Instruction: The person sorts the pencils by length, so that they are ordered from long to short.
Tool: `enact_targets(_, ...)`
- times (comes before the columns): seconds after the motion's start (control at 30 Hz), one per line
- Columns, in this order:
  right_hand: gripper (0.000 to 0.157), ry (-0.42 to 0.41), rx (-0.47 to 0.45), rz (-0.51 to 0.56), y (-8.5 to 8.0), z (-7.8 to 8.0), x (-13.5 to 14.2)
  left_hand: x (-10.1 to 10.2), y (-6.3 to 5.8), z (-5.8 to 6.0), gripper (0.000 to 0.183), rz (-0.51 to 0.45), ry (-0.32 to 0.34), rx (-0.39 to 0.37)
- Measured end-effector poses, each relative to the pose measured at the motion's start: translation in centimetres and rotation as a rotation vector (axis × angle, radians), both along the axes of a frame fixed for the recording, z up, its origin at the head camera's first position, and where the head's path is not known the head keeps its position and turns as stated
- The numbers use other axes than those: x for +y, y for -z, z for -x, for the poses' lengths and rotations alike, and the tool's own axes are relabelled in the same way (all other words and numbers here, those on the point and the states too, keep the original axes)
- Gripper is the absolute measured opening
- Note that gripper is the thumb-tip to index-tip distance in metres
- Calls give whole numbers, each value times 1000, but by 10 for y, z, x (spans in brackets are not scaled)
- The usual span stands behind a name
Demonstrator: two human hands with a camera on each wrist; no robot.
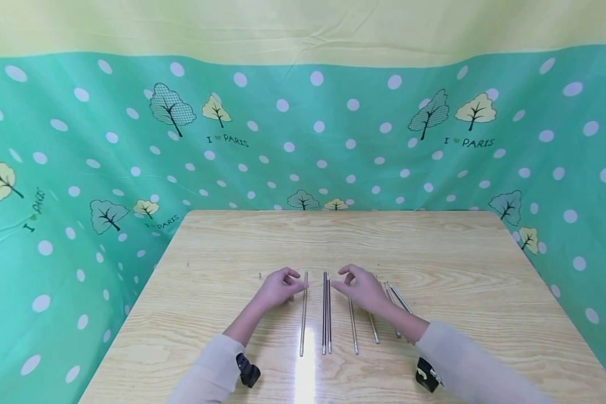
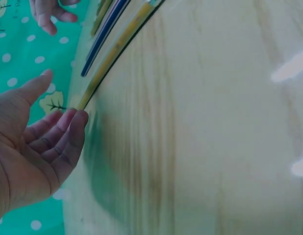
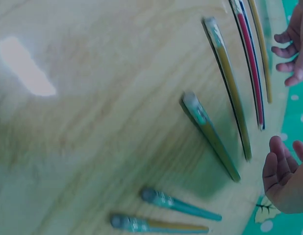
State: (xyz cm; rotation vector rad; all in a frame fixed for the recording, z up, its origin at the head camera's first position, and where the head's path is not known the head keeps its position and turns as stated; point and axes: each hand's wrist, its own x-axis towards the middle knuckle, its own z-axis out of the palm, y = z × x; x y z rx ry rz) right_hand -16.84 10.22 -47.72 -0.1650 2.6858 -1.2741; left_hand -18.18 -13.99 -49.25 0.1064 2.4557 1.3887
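Several pencils with eraser ends lie on the wooden table. My left hand (image 1: 278, 289), fingers loosely bent, is beside the far end of a gold pencil (image 1: 303, 325); its fingertips overlap that end in the left wrist view. To the right, a dark blue pencil (image 1: 324, 325) and a red pencil (image 1: 329, 328) lie side by side. Just right of this pair is my right hand (image 1: 361, 289), holding nothing, thumb and fingers apart. It partly covers a second gold pencil (image 1: 353, 328) and a third (image 3: 217, 152), which slants.
Past the right hand, a green pencil (image 3: 190, 208) and another gold one (image 3: 166, 226) lie at a slant, partly behind the forearm in the head view. A tiny bit (image 1: 260, 275) lies left of the left hand. Polka-dot cloth (image 1: 353, 146) hangs around the wooden table (image 1: 222, 235).
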Motion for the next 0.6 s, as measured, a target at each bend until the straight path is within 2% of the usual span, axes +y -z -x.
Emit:
enact_targets(0.33,41,-60,32,-39,17,-11,-18,3,5,-6,48,32,34,1)
enact_targets(0.6,41,-107,53,-78,20,-19,-27,4,7,-9,40,71,43,23)
